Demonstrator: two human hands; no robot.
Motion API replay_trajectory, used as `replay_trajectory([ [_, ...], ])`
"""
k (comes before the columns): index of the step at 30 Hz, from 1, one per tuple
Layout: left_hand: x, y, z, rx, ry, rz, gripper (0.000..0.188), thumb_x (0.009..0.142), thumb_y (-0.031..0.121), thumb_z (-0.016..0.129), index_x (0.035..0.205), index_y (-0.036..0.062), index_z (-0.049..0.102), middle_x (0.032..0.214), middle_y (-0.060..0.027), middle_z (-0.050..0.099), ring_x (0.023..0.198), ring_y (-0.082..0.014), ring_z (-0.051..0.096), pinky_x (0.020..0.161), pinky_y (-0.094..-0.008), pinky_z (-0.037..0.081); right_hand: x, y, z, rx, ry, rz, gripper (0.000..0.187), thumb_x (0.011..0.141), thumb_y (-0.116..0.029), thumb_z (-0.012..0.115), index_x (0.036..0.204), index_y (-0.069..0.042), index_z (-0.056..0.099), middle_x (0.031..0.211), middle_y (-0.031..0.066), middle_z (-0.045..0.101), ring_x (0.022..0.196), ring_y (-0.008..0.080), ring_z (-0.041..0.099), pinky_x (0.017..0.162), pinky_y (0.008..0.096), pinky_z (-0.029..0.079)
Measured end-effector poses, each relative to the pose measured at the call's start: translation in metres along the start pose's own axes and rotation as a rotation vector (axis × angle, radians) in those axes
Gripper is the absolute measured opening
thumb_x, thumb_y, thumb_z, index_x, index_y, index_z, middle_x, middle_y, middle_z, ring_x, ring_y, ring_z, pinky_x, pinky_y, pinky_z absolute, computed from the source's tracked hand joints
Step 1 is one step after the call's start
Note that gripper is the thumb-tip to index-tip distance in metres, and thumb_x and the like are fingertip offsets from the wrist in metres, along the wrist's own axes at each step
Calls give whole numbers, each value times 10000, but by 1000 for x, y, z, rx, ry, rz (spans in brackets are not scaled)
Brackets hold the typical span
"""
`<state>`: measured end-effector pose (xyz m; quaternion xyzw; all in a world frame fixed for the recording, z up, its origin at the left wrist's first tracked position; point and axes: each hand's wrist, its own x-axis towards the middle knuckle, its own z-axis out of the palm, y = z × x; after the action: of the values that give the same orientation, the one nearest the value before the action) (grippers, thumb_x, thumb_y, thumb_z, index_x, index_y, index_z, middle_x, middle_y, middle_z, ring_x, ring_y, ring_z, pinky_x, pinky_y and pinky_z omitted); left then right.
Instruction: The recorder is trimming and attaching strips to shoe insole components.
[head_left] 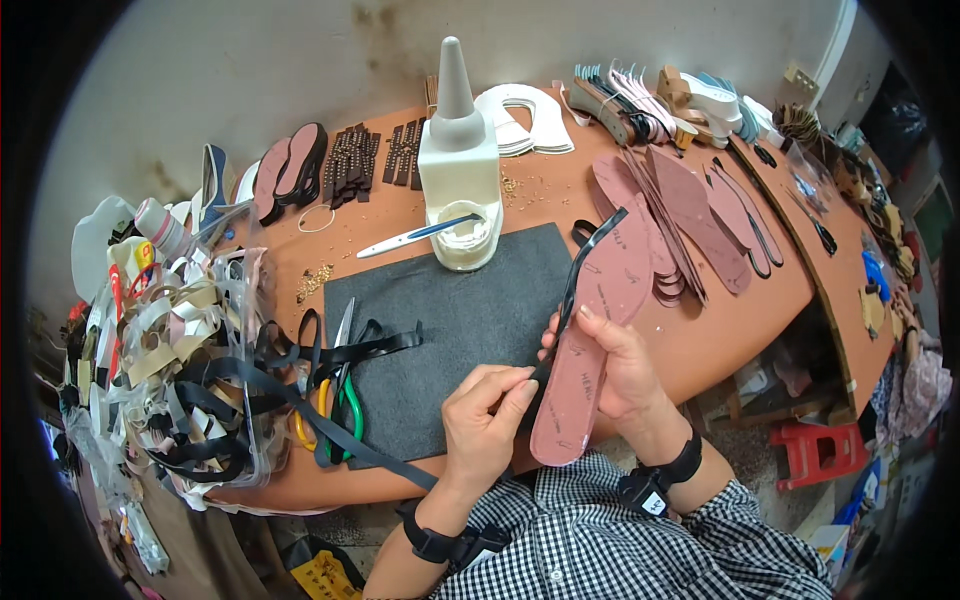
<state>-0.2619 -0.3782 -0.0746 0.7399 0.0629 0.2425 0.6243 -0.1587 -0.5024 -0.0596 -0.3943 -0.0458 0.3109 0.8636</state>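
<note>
A reddish-brown insole (573, 390) is held upright at a slant in my right hand (622, 365), thumb on its face and fingers behind. A narrow black strip (590, 250) runs along the insole's left edge, from the toe down toward the heel. My left hand (490, 420) pinches this strip between thumb and fingertips beside the insole's lower part. From a tangle of strips at the left, a long black band (345, 435) reaches toward my left wrist. Scissors (343, 400) with green and yellow handles lie to the left, partly on the dark mat (450, 320).
A white glue pot (462, 190) with a cone top holds a brush (415, 236). Several insoles (700, 215) lie at the right. A clear container (250, 420) overflows with strips at the left. Studded brown straps (350, 165) and white cut pieces (545, 120) lie at the back.
</note>
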Motion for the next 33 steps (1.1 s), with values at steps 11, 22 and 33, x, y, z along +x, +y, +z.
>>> replay_trajectory([
  [11,1,-18,-11,-628,19,-449,203,873,154,532,906,-30,612,683,-20,543,472,-48,407,424,-184,311,2,-1,8,-27,73,36,196,865,-197,505,938,-19,543,879,101,600,785,199,599,701,333,508],
  [22,-1,-16,1,-535,8,-512,125,829,138,617,825,13,607,563,56,457,433,-2,323,377,-168,223,4,2,9,-30,68,24,182,866,-184,504,930,-18,545,834,91,597,745,184,590,674,314,500],
  [33,-2,-6,3,-344,-49,-399,145,807,105,627,883,-17,648,792,-38,592,719,-78,525,624,-201,419,4,5,8,-119,60,-112,140,868,-172,512,886,-36,539,755,61,581,658,137,559,591,262,470],
])
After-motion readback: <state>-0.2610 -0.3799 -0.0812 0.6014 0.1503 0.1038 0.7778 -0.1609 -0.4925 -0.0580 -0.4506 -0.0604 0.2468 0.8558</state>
